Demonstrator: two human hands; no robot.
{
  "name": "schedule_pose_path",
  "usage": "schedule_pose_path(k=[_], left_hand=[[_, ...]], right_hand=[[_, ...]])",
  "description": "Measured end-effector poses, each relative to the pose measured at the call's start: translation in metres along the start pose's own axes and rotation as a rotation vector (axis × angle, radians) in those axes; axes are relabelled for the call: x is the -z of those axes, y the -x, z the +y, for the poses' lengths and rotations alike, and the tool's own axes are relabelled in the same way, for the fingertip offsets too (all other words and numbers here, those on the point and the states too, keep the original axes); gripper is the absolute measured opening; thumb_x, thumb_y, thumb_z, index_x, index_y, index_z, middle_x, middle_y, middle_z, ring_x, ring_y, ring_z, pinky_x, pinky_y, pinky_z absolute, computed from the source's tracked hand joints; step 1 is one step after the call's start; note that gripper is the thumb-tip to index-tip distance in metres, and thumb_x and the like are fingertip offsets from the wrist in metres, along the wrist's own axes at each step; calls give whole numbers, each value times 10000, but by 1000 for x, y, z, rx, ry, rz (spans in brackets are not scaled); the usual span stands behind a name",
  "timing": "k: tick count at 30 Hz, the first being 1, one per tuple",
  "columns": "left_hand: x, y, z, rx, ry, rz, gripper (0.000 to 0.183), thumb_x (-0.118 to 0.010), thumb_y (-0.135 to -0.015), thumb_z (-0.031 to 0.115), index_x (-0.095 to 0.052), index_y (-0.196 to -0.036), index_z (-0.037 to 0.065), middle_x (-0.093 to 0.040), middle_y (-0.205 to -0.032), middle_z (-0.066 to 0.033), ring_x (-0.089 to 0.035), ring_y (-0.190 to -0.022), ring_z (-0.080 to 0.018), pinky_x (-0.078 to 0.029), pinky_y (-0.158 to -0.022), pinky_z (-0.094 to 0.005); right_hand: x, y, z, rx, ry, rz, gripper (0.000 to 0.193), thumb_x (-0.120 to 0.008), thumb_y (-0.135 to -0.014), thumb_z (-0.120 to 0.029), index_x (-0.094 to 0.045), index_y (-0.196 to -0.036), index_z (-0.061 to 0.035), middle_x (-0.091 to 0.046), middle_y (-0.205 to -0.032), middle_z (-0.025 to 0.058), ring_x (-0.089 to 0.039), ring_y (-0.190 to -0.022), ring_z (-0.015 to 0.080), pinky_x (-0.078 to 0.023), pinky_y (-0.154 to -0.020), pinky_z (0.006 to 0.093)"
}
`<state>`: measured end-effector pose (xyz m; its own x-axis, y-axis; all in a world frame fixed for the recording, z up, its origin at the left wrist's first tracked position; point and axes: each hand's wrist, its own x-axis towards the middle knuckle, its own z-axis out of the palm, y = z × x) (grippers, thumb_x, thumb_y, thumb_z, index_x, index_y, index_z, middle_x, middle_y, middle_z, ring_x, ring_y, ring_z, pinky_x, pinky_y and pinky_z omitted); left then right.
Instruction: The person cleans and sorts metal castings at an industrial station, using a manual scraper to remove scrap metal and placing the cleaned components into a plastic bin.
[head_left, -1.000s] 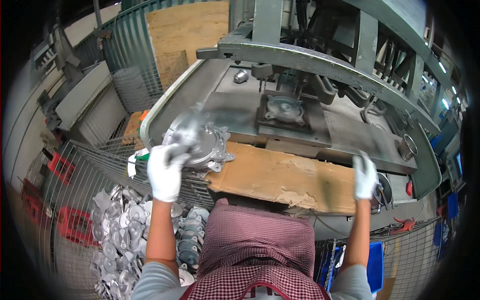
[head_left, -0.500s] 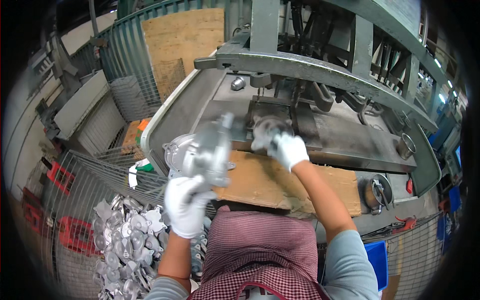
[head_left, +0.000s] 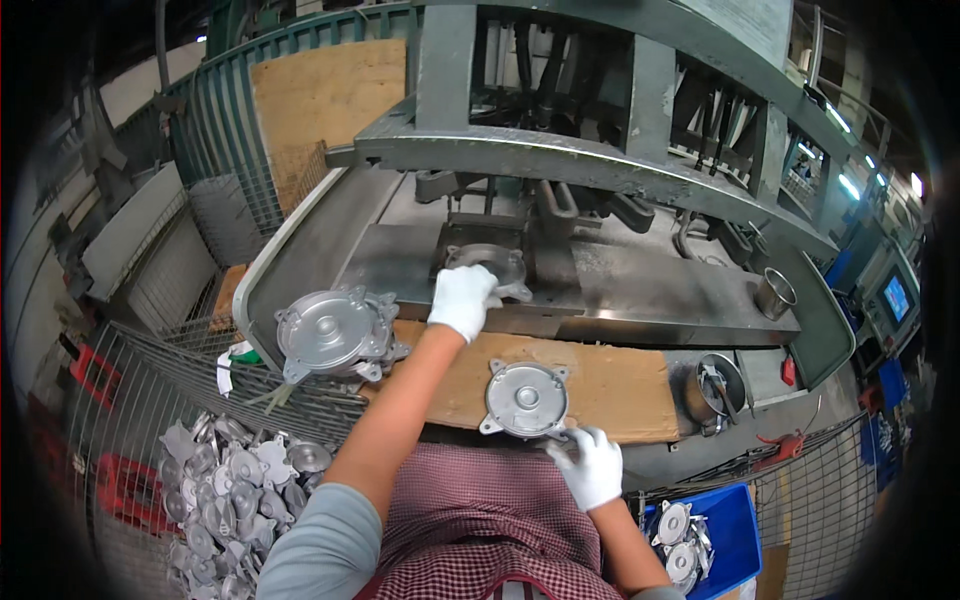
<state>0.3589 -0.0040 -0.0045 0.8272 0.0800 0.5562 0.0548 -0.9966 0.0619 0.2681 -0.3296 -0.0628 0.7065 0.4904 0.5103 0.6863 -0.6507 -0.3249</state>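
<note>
Fingers (head_left: 482,283) of the gloved left hand (head_left: 462,300) curl down over the die casting (head_left: 503,262); whether they clamp it or only rest on it cannot be told, since the glove hides the contact. Around that reach, the press (head_left: 560,160) fills the upper half of the view, its green frame arching over a flat steel bed (head_left: 640,290), and the die sits near the middle of that bed. Along the bed's near edge lies a cardboard sheet (head_left: 625,385). Down at the left a wire cage (head_left: 120,400) holds a heap of grey castings (head_left: 235,475), and at the lower right a blue bin (head_left: 738,515) holds a few more. On the cardboard, just in front of the person, the flat casting (head_left: 527,398) lies face up, a round disc with lugs at its corners. The right hand (head_left: 592,468) is at its near edge with fingers spread, the tips touching or just beside the rim, nothing gripped. A third casting (head_left: 325,330) rests on the bed's left corner, above the cage. A small metal cup (head_left: 775,293) stands at the far right of the bed. By the look of it, the step in hand is the handling of the piece at the die. The next move would call for a firm hold there, and for the left arm to come clear of the press frame.
</note>
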Motion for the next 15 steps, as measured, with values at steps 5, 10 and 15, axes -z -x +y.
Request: schedule_pose_path(k=[5,10,15], left_hand=[[-35,-49,-24,167,-118,54,129,-615,-788,172,-699,-782,75,-680,-783,-152,-676,-747,-325,-518,-659,-445],[-17,-12,4,113,-36,161,267,-647,-802,279,-660,-975,75,-671,-994,-149,-649,-793,-340,-499,-684,-447],[-2,8,29,114,-120,57,557,-636,-821,467,-565,-1227,93,-622,-1171,-146,-623,-835,-339,-473,-717,-480]], right_hand=[[13,38,34,-151,43,94,308,-771,-770,-306,-631,-973,-122,-651,-958,92,-639,-849,284,-480,-733,433],[25,63,68,-343,16,100,306,-750,-795,-256,-629,-1028,-99,-637,-1012,121,-621,-888,334,-479,-772,437],[54,67,116,-503,105,263,439,-742,-797,-194,-597,-1191,-66,-619,-1106,161,-575,-1031,342,-441,-908,456]])
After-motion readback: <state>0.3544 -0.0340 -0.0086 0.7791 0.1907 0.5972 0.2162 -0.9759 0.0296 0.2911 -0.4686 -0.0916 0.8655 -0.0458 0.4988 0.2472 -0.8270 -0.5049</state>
